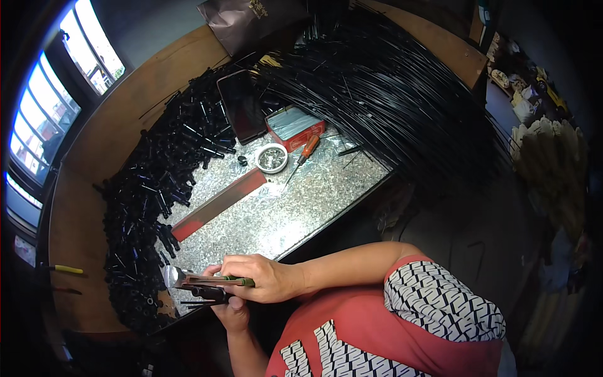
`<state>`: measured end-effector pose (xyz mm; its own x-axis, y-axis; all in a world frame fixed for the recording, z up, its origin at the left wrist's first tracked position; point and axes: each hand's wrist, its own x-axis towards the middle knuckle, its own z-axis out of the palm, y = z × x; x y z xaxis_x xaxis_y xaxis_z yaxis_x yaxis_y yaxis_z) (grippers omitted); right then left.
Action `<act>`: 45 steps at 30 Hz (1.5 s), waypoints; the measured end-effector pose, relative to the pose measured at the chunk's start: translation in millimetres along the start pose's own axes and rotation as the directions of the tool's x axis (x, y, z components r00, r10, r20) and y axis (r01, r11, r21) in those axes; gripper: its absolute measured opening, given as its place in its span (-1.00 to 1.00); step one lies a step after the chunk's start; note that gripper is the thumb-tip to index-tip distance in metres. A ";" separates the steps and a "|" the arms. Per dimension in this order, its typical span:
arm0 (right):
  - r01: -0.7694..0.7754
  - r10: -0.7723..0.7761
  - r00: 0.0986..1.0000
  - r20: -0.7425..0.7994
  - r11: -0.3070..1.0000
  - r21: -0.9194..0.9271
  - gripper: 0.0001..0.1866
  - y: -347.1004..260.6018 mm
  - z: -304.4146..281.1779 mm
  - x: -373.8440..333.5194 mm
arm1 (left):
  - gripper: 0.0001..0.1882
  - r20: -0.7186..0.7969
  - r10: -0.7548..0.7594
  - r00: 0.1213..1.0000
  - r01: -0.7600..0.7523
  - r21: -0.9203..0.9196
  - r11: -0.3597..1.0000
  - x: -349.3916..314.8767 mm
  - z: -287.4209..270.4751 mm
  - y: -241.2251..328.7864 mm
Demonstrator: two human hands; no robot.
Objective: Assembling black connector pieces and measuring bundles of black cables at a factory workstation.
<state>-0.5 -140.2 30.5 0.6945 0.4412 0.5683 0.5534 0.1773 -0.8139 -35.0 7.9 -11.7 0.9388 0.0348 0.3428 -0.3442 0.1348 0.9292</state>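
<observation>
My right hand (270,278) is closed round a hand tool (174,276) with a broad silver head and a green grip; I cannot make out its exact kind. Just below it, my left hand (233,315) grips a black tubular part (210,293). Thin black rods (196,305) stick out beside that part. Both hands are close together at the near edge of the speckled tabletop (308,213), and the right one partly hides the left one's fingers.
Black tubular parts (147,207) are heaped along the left. Long black rods (402,88) pile up at the back right. A red-ended bar (220,204), white bowl (272,158), orange-handled screwdriver (309,147), phone (242,107) and red box (298,135) lie between.
</observation>
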 end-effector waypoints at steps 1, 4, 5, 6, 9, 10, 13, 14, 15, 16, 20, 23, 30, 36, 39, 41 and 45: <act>0.009 -0.009 1.000 -0.008 1.000 0.003 -0.83 0.6 0.4 -0.5 | 0.00 0.005 -0.011 1.000 0.011 -0.013 1.000 -0.6 -1.3 -0.9; -0.010 0.011 1.000 -0.006 1.000 0.014 -0.86 -1.4 1.0 0.0 | -0.02 0.005 -0.012 1.000 0.013 -0.032 0.999 -2.1 -6.4 -6.7; -0.010 0.010 1.000 -0.007 1.000 0.012 -0.86 -0.6 1.3 -0.2 | -0.03 0.001 -0.005 1.000 0.005 -0.039 0.999 -2.4 -7.3 -8.3; 0.006 -0.006 1.000 -0.010 1.000 0.026 -0.86 0.9 1.7 -0.3 | -0.03 0.002 -0.004 1.000 0.004 -0.040 0.999 -2.4 -7.3 -7.7; 0.028 -0.027 1.000 -0.014 0.999 0.046 -0.85 2.9 2.2 -0.5 | -0.06 0.006 -0.006 1.000 0.006 -0.061 0.998 -2.9 -8.1 -7.0; 0.034 -0.033 0.999 -0.014 0.998 0.051 -0.85 3.5 2.3 -0.5 | -0.07 -0.004 0.000 1.000 0.000 -0.067 0.998 -2.8 -9.3 -8.7; 0.043 -0.042 0.999 -0.003 0.997 0.059 -0.85 10.7 2.7 -1.8 | -0.08 -0.017 -0.019 1.000 0.018 -0.081 0.997 -3.0 -7.5 -6.0; 0.042 -0.042 0.999 0.000 0.997 0.061 -0.85 11.8 3.1 -1.3 | -0.08 -0.019 -0.042 0.999 0.040 -0.090 0.995 -3.3 -7.2 -4.4; 0.066 -0.066 0.998 -0.003 0.996 0.052 -0.86 12.7 3.1 -0.7 | -0.08 -0.022 -0.042 0.999 0.039 -0.090 0.995 -3.1 -8.3 -5.3; 0.091 -0.091 0.996 -0.006 0.995 0.042 -0.87 13.2 2.6 -0.1 | -0.08 -0.012 -0.040 0.999 0.038 -0.089 0.995 -2.4 -10.1 -7.2; 0.074 -0.072 0.997 -0.038 0.996 0.057 -0.85 12.0 5.9 0.0 | 0.03 -0.073 0.001 0.997 -0.001 -0.002 1.000 0.4 -7.2 -10.2; 0.087 -0.085 0.995 -0.059 0.996 0.031 -0.82 10.0 7.5 -0.6 | 0.03 -0.062 0.059 0.996 -0.056 0.047 0.997 -0.3 -13.7 -16.5; 0.073 -0.072 0.997 0.023 0.997 -0.027 -0.85 10.5 11.0 -0.8 | 0.01 -0.074 0.044 0.996 -0.040 0.050 0.998 -8.0 -16.3 -9.4; 0.002 0.011 0.991 0.132 0.995 -0.104 -0.83 9.8 6.2 9.9 | 0.09 0.096 -0.068 0.993 0.049 0.179 0.983 -10.6 -41.7 -20.6; -0.172 0.188 0.960 0.209 0.981 -0.095 -0.68 4.9 -4.8 11.9 | 0.07 0.086 -0.127 0.988 0.148 -0.328 0.933 -1.8 -9.1 9.2; -0.268 0.341 0.897 0.280 0.925 -0.270 -0.59 -6.4 -21.3 8.8 | 0.04 0.152 -0.135 0.979 0.178 -0.319 0.931 2.2 -26.8 1.1; -0.214 0.381 0.865 0.328 0.869 -0.446 -0.44 -20.2 -48.1 -4.7 | -0.10 0.112 -0.005 0.994 0.044 -0.349 0.936 -4.7 -43.8 -4.3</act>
<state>7.2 -188.2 50.2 0.6606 0.7371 0.1420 0.5373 -0.3322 -0.7752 -37.3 50.6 -23.4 0.9330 -0.0766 0.3516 -0.2764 0.4734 0.8364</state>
